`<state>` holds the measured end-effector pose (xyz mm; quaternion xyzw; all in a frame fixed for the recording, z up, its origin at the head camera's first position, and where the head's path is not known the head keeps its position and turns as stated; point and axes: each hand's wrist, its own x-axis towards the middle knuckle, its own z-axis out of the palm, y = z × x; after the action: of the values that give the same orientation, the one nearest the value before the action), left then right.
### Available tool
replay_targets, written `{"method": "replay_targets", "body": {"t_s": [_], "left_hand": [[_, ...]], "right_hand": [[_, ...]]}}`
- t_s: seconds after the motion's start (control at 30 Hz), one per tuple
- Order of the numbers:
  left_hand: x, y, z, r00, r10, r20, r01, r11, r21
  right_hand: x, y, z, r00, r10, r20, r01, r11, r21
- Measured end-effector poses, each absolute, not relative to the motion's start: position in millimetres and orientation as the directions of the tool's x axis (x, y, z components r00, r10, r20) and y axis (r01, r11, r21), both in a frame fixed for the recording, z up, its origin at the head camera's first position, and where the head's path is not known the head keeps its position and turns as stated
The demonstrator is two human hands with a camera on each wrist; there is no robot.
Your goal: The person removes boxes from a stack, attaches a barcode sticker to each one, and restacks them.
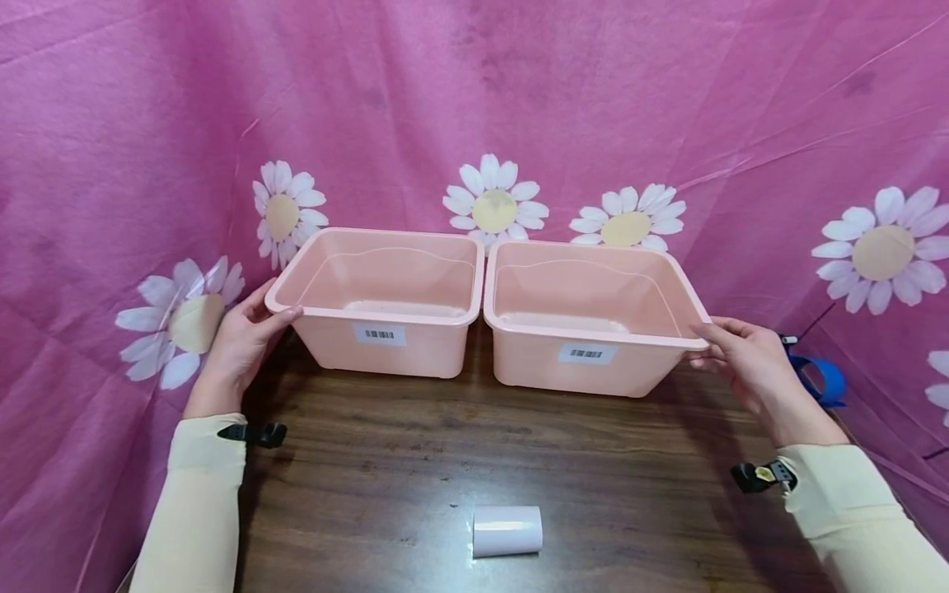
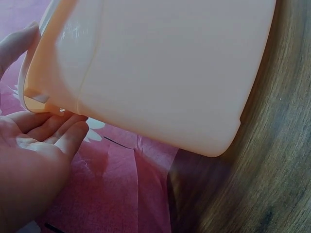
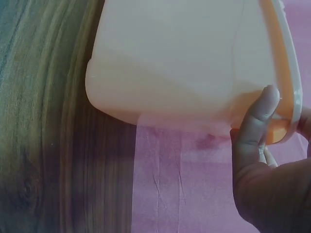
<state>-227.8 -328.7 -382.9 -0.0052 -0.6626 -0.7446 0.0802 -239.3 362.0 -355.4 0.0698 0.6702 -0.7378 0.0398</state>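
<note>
Two pink plastic bins stand side by side at the back of the table, a narrow gap between them. My left hand (image 1: 240,338) grips the outer rim of the left bin (image 1: 415,354), thumb on top and fingers underneath, as the left wrist view (image 2: 43,150) also shows. On the other side my right hand (image 1: 745,362) holds the right bin (image 1: 534,358) by its outer front corner. In the right wrist view its fingers (image 3: 255,126) curl about the rim. No contents show inside either bin. Each front wall bears a white barcode label (image 1: 380,334).
A white glossy cylinder (image 1: 507,529) lies on the dark wooden table (image 1: 356,469) near the front. Pink cloth (image 1: 385,107) with daisies hangs behind and at both sides. A blue curved object (image 1: 826,380) sits at the right edge, partly behind the right wrist.
</note>
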Motion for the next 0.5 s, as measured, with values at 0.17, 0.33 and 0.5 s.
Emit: {"method": "replay_targets", "body": {"t_s": [0.17, 0.33, 0.5], "left_hand": [[-228.2, -329.0, -382.9, -0.988, -0.109, 0.114, 0.127, -0.117, 0.985], [-229.1, -329.7, -383.5, -0.988, -0.108, 0.112, 0.124, -0.114, 0.986], [-229.7, -330.5, -385.0, -0.987, -0.103, 0.119, 0.132, -0.129, 0.983]], "right_hand": [[-242.4, 359.9, -355.4, -0.989, 0.033, -0.144, 0.141, -0.061, -0.988], [-244.1, 359.2, -356.6, -0.994, 0.009, -0.110, 0.110, -0.047, -0.993], [-245.2, 356.2, -355.5, -0.996, 0.036, -0.078, 0.078, 0.010, -0.997]]}}
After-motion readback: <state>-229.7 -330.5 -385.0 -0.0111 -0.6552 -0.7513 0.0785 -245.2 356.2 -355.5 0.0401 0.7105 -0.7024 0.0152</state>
